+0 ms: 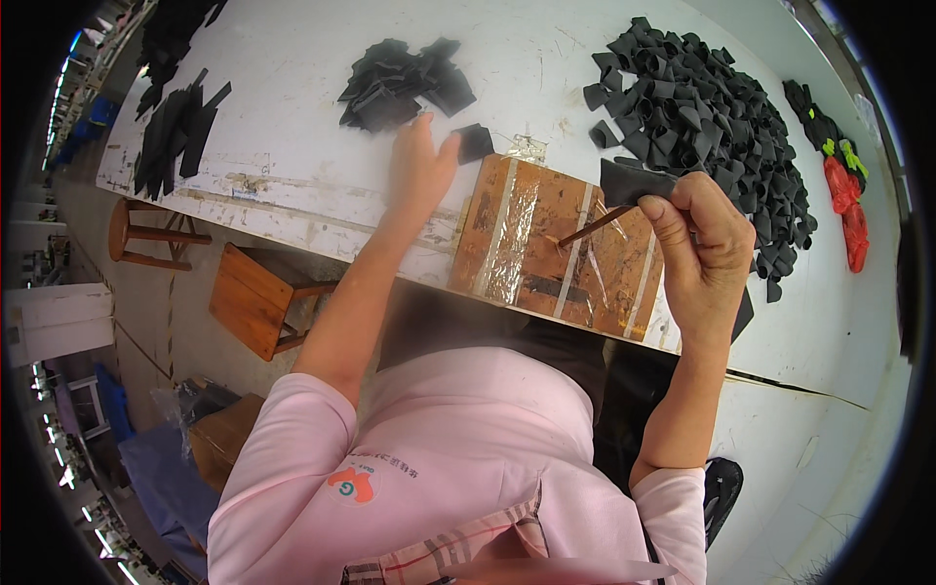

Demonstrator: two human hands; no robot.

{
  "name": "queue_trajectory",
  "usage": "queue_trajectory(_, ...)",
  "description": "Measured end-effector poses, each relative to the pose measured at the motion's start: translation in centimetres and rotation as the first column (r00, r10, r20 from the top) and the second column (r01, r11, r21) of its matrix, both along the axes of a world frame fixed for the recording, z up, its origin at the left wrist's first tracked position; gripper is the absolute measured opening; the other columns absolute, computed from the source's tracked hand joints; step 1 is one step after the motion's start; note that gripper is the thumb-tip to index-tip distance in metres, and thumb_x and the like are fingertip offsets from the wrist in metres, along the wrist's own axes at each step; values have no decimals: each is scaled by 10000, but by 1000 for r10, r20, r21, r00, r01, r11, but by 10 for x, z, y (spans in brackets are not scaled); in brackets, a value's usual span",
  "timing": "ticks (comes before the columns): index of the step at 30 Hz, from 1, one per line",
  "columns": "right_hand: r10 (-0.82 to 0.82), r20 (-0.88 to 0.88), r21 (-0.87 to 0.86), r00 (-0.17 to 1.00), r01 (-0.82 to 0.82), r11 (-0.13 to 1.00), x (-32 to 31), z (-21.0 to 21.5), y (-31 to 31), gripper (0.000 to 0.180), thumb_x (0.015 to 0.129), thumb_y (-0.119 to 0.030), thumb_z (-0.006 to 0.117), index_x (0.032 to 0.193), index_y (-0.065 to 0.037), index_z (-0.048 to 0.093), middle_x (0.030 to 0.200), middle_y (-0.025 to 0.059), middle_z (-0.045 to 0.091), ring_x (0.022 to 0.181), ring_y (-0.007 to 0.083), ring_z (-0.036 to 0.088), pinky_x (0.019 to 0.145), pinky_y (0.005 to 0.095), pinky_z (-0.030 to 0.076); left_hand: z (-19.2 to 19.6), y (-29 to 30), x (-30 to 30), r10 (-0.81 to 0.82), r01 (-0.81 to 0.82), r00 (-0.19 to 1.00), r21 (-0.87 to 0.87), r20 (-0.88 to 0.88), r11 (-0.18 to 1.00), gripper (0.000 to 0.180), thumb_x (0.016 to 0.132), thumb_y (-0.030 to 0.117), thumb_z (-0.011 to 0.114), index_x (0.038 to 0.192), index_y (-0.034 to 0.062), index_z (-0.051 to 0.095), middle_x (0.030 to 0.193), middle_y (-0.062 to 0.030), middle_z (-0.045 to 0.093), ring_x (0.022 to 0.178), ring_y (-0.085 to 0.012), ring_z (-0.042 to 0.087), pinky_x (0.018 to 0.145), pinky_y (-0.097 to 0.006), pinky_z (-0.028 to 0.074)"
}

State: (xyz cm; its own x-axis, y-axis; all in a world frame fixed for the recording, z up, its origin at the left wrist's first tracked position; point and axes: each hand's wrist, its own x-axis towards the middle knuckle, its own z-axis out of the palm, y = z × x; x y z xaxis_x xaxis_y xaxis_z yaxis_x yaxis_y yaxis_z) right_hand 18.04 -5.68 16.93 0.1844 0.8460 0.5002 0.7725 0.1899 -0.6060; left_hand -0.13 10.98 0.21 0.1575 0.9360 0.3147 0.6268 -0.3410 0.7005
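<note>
My left hand reaches over the white table, thumb and forefinger apart, its fingertips at the near edge of a loose pile of flat black fabric pieces. One separate black piece lies just right of that hand, by the far corner of a brown board striped with clear tape. Above the board's right side, my right hand is closed in a pinch. It grips a black fabric piece and a thin brown stick, whose free end points left and down over the board.
A large heap of small black folded pieces covers the far right. More black strips lie at the far left. Gloves and a red plastic bag rest along the right side. Wooden stools stand left of the table.
</note>
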Motion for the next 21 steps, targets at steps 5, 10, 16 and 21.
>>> queue_trajectory(5, -48, 60, 7, 997, 47, 999, -2, 3, -4, 146, 726, -25, 625, 660, 8, 499, 560, 48, 434, 466, 126, 371, 439, 233, 302, -3, 3, 17, 34, -52, 960, -59, -276, 997, 345, 714, 221, 651, 944, -5, 528, 923, -190, 528, 879, -329, 523, 755, -388, 415)
queue_trajectory(10, -216, -494, 25, 842, 262, 965, 35, 14, 7, 308, 845, -237, 546, 952, 49, 584, 727, 56, 595, 571, 59, 464, 513, 173, 370, -9, 14, 6, 15, 198, 928, -527, 373, 827, 204, 744, 143, 610, 842, -4, 510, 748, -113, 514, 561, -195, 508, 484, -305, 424)
queue_trajectory(16, -52, -53, 154, 997, 60, 986, -21, -39, -35, 319, 646, -71, 677, 952, -27, 600, 867, 101, 558, 723, 196, 527, 631, 268, 438, 78, -70, 1, 504, 873, 423, -487, 753, -6, 77, 826, 79, 507, 822, 2, 504, 662, -48, 500, 448, -36, 375, 321, -147, 226)
queue_trajectory(21, 106, -171, -7, 979, -109, 994, -33, -56, -32, 327, 636, -48, 674, 951, -31, 585, 958, 105, 518, 842, 225, 500, 673, 288, 431, 89, -114, 10, 537, 918, 396, -331, 745, -218, 101, 822, 99, 515, 883, 24, 487, 687, -62, 504, 445, -42, 381, 333, -144, 242)
